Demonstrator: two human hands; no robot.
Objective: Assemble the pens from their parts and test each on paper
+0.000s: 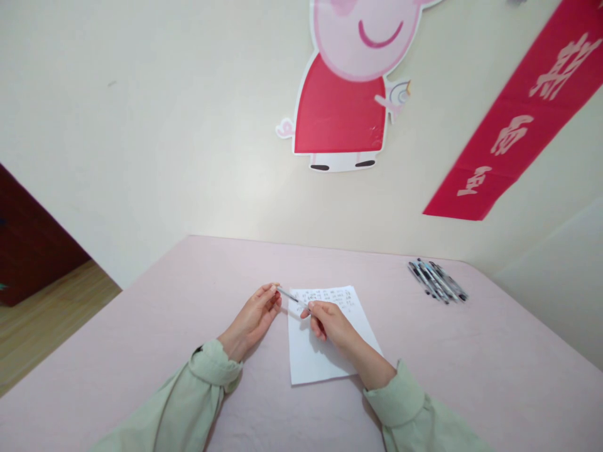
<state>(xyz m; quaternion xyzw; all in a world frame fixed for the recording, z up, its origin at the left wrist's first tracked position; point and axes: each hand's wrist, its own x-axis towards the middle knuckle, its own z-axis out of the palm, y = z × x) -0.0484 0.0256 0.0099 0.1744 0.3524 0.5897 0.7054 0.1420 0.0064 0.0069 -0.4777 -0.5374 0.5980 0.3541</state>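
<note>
A slim pen (293, 297) with a clear barrel is held between my two hands, above the top left part of a sheet of paper. My left hand (255, 316) pinches one end of it between thumb and fingertips. Toward the other end, my right hand (332, 322) closes its thumb and fingers on the pen. Under my right hand lies the white paper (311, 367), flat on the table. Several rows of small dark handwriting cover its upper part, partly hidden by my right hand. The lower part is blank.
A pile of several pens (437, 280) lies at the table's back right. The table (188, 276) has a pale pink cover and meets the wall at the back. On the wall are a pig cutout (342, 116) and a red banner (513, 125). Wooden floor (61, 317) shows at left.
</note>
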